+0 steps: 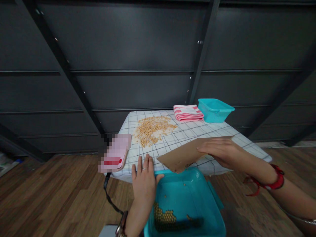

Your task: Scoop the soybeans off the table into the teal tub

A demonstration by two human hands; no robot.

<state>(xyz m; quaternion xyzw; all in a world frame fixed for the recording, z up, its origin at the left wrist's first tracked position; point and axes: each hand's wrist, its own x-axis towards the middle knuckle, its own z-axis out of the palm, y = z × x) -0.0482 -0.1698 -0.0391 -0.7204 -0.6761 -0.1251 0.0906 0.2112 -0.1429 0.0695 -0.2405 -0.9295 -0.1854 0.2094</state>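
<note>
My right hand (223, 151) grips a bent sheet of brown cardboard (181, 156), fingers over its top edge. The cardboard is tilted above the near table edge and the far rim of a turquoise tub (187, 194). Soybean-like yellow beans (165, 215) lie in the tub's near left corner, with a few loose ones elsewhere on its floor. My left hand (145, 181) rests with fingers stretched over the table edge, thumb on the tub's rim. Farther back on the checked cloth, more yellow beans (150, 128) lie scattered among smaller pale grains.
The table (133, 118) wears a white checked cloth. A pink-and-white folded towel (189, 113) and a smaller turquoise basket (214, 112) stand at the back right. A pink, partly pixelated phone-like object (118, 151) with a black strap lies at the left edge. Dark panels rise behind.
</note>
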